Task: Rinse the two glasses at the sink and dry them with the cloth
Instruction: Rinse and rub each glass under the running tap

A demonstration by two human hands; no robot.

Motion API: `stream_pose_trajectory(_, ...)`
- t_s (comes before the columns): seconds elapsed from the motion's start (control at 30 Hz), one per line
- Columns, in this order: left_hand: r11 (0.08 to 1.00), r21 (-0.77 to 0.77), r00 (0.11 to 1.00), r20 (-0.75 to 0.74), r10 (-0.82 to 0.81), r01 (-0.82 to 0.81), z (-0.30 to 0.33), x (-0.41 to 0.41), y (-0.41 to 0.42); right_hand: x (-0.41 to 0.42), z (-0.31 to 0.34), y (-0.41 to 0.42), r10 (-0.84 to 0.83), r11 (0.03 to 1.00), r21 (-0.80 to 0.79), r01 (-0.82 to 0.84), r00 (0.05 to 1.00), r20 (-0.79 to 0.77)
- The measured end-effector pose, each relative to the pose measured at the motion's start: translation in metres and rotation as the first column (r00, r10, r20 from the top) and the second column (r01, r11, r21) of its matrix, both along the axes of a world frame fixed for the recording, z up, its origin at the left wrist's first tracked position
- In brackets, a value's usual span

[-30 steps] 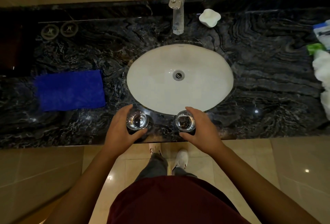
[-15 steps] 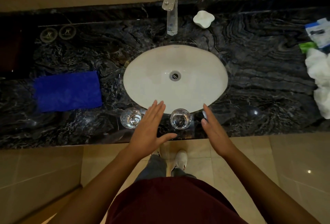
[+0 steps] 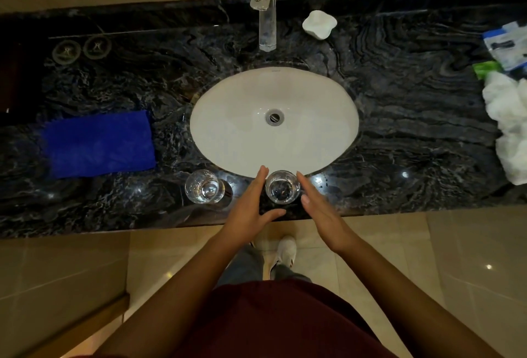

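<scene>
Two clear glasses stand upright on the dark marble counter just in front of the white oval sink (image 3: 228, 95). The left glass (image 3: 203, 186) stands alone. The right glass (image 3: 283, 187) sits between my two hands. My left hand (image 3: 251, 203) is flat and open at its left side, my right hand (image 3: 319, 209) flat and open at its right side; neither grips it. A blue cloth (image 3: 98, 144) lies flat on the counter left of the sink. The chrome tap (image 3: 266, 10) rises behind the basin, with no water running.
A white soap dish (image 3: 319, 24) sits right of the tap. White crumpled towels (image 3: 510, 126) and packets (image 3: 507, 44) lie at the counter's right end. Two round coasters (image 3: 81, 48) lie at the back left. The counter's front edge is right under my wrists.
A second ago each hand held one glass. Both let go and opened; my left hand moved right, and now both hands flank the right glass.
</scene>
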State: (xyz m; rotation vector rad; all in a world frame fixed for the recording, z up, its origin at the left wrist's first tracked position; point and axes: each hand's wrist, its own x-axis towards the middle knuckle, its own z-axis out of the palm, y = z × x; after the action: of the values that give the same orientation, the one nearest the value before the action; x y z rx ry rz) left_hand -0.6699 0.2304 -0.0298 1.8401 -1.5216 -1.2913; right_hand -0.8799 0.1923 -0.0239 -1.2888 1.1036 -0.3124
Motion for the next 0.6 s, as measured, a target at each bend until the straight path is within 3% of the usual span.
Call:
stream_pose_trajectory(0.27,0.997,0.008,0.981,-0.175,0.08,-0.08,-0.007,-0.004,0.008,0.005,-0.002,0.001,-0.02,1.0,-0.007,0.02,0.999,0.027)
stream_pose_trajectory(0.43,0.997,-0.013,0.98,-0.185,0.071,-0.075,-0.012,0.001,0.008,0.005,-0.013,0.001,0.037,0.978,-0.201,-0.056,0.995,-0.093)
stream_pose_trajectory(0.6,0.993,-0.039,0.971,-0.215,0.103,-0.114,-0.018,0.004,0.007,0.009,-0.024,0.004,-0.011,0.947,-0.318,-0.036,0.989,-0.145)
